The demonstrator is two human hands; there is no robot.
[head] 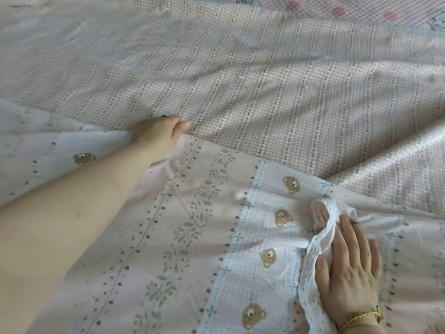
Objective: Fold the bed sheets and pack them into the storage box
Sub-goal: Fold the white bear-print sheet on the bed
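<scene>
A pink bed sheet (183, 237) printed with leaves, hearts and little bear heads lies spread across the near part of the bed. My left hand (156, 133) reaches out to its far edge and grips the fabric there, fingers curled. My right hand (349, 268) lies flat with straight fingers on the sheet at the lower right, pressing beside a white lace trim (310, 268) that curls up at a folded corner. No storage box is in view.
A pink gingham sheet (240, 80) with dotted stripes covers the bed beyond the printed one and bunches into a fold at the right (397, 169). A checked cover with red flowers (337, 10) shows at the top right.
</scene>
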